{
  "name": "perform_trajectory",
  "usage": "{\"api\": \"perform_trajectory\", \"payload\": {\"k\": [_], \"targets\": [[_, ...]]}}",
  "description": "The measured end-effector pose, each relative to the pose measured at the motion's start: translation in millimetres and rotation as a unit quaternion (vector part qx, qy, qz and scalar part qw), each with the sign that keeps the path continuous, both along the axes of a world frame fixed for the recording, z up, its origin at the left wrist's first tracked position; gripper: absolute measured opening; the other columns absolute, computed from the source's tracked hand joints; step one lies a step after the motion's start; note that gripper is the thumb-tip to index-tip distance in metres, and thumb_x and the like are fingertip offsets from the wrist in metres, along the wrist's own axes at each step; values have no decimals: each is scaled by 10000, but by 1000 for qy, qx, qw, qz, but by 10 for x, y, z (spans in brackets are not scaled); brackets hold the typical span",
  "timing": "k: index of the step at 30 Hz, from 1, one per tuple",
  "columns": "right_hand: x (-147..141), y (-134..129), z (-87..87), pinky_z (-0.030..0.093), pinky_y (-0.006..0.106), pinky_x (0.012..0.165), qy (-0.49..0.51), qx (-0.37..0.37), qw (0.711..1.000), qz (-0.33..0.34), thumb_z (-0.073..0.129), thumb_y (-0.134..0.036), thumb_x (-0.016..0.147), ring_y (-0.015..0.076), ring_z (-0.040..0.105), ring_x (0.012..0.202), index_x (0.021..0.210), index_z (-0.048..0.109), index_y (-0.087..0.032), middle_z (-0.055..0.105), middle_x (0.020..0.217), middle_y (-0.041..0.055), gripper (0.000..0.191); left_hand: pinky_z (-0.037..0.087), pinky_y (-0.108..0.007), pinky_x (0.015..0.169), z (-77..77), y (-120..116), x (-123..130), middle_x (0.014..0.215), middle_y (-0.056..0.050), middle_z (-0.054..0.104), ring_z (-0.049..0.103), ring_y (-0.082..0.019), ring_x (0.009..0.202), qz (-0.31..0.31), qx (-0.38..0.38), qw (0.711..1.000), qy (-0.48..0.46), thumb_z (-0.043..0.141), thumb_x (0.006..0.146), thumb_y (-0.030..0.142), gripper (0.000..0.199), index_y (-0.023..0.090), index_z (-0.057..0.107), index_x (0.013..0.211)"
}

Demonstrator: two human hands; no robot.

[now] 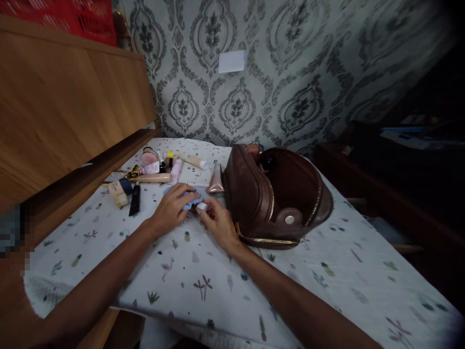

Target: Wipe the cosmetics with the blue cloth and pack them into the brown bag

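Observation:
My left hand (175, 208) is closed on a light blue cloth (196, 198) above the patterned cover. Right beside it, my right hand (218, 222) pinches a small white item (202, 207), its fingertips close to the cloth. A brown leather bag (250, 194) stands unzipped to the right of my right hand, with a dark interior. Between the bag and the other cosmetics lies a pinkish tube (216, 180). Farther left are a black tube (134, 199), a jar with a dark blue lid (125, 185), a lilac tube (176, 171) and a beige tube with a white cap (196, 161).
A printed white cover (196, 257) lies beneath everything. Wooden furniture (72, 92) borders the left side, with a red basket (94, 22) on top. Patterned wallpaper (236, 104) rises behind, and dark furniture (363, 189) stands at the right.

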State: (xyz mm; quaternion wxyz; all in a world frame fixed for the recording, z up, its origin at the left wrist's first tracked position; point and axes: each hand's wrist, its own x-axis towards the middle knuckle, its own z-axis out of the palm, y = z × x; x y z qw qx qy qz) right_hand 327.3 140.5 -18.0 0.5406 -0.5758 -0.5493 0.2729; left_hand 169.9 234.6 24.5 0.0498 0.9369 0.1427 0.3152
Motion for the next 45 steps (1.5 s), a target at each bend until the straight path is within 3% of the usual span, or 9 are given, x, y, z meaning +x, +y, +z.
{"api": "perform_trajectory", "payload": {"k": [4, 10, 15, 19, 26, 32, 35, 39, 45], "targets": [[12, 10, -11, 424, 245, 559, -13, 22, 1000, -5, 614, -283, 809, 147, 537, 604, 917, 570, -213, 552, 665, -41, 136, 461, -435, 946, 68, -28, -14, 1101, -98, 625, 528, -260, 1070, -21, 8, 998, 62, 465, 795, 48, 414, 200, 678, 1116], [19, 21, -34, 458, 252, 627, -2, 35, 999, -6, 603, -200, 770, 156, 556, 697, 963, 617, -211, 594, 769, -16, 193, 480, -417, 878, 52, 205, -165, 993, -81, 644, 553, -251, 967, 69, 5, 995, 68, 457, 790, 43, 374, 196, 679, 1049], [19, 37, -60, 467, 259, 638, 27, 36, 999, -2, 627, -263, 791, 159, 560, 706, 963, 636, -204, 599, 771, -8, 182, 479, -412, 868, 12, 357, -253, 957, -74, 641, 567, -249, 965, 89, 5, 993, 77, 444, 826, 64, 318, 195, 661, 1018], [22, 43, -71, 469, 264, 643, 37, 40, 999, 6, 577, -354, 859, 166, 562, 709, 960, 650, -203, 602, 757, 2, 196, 473, -393, 869, 31, 275, -199, 953, -70, 651, 580, -242, 964, 60, -50, 996, 41, 456, 789, 52, 316, 184, 659, 992], [39, 63, -96, 509, 296, 719, 33, 51, 998, -15, 650, -307, 801, 174, 612, 762, 1004, 645, -180, 657, 853, 26, 239, 469, -345, 869, 103, 63, -85, 988, -62, 653, 586, -214, 969, -51, -88, 994, 46, 438, 802, 61, 318, 189, 665, 985], [35, 68, -81, 523, 302, 737, 34, 50, 998, -34, 672, -284, 765, 180, 626, 800, 959, 673, -194, 673, 890, 36, 214, 456, -330, 778, 154, 277, -271, 829, -36, 622, 584, -216, 859, 51, -79, 992, 82, 443, 720, 35, 260, 194, 635, 797], [16, 53, -67, 515, 285, 665, 62, 30, 998, -13, 663, -298, 770, 168, 616, 715, 954, 660, -191, 660, 813, 18, 213, 468, -344, 823, 137, 271, -241, 877, -44, 648, 594, -228, 909, 65, -90, 993, 44, 449, 708, 43, 285, 191, 642, 857], [-12, 43, -63, 477, 249, 534, 118, 3, 993, 31, 642, -299, 774, 149, 595, 601, 976, 632, -195, 639, 755, -2, 227, 467, -360, 914, 99, 142, -110, 1029, -72, 677, 605, -230, 999, -3, -119, 992, 30, 450, 768, 83, 348, 185, 649, 1035], [-20, 12, -19, 516, 256, 640, 65, 75, 995, 27, 662, -218, 755, 142, 593, 706, 967, 688, -213, 651, 927, 26, 214, 459, -353, 906, 116, 186, -148, 1038, -64, 695, 625, -230, 975, 27, -150, 985, 84, 437, 817, 138, 309, 194, 639, 1044]]}}
